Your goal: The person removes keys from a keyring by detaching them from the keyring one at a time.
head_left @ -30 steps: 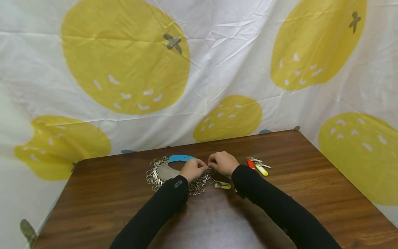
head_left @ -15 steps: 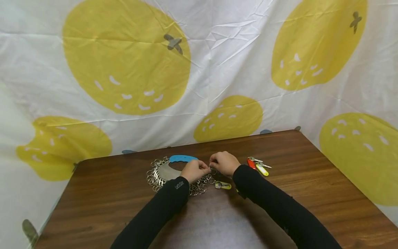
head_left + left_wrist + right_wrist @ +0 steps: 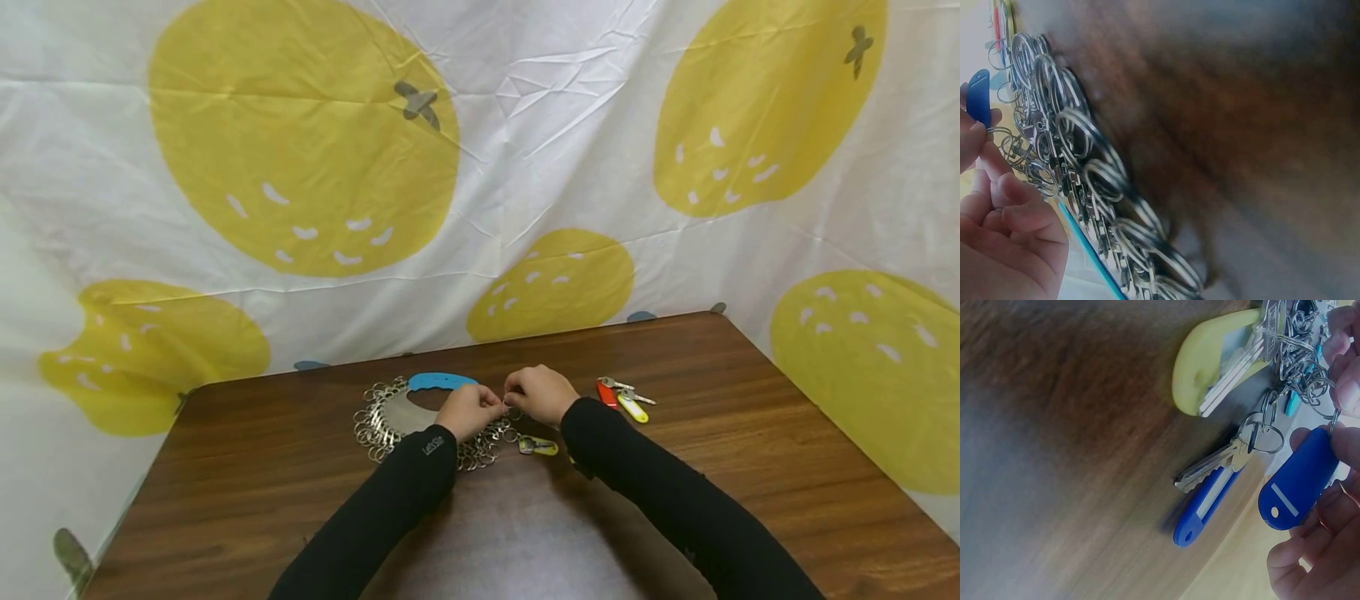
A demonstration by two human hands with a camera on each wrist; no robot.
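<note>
A large key carrier lies on the table, a curved metal plate (image 3: 402, 415) with a blue handle (image 3: 435, 381) and many split rings (image 3: 1079, 134) along its edge. Over its right side my left hand (image 3: 467, 410) pinches one of these rings between thumb and finger. My right hand (image 3: 543, 393) meets it there and holds a blue key tag (image 3: 1300, 481) close to the ring at the tag's narrow end. In the right wrist view, a second blue tag (image 3: 1207, 509) with a key (image 3: 1213, 465) and a yellow tag (image 3: 1194, 369) with a key hang from nearby rings.
To the right of my right hand lie a red key tag (image 3: 606, 393) and a yellow one (image 3: 632, 407), with keys. The brown wooden table (image 3: 247, 500) ends at a white cloth (image 3: 525, 167) printed with yellow fruit.
</note>
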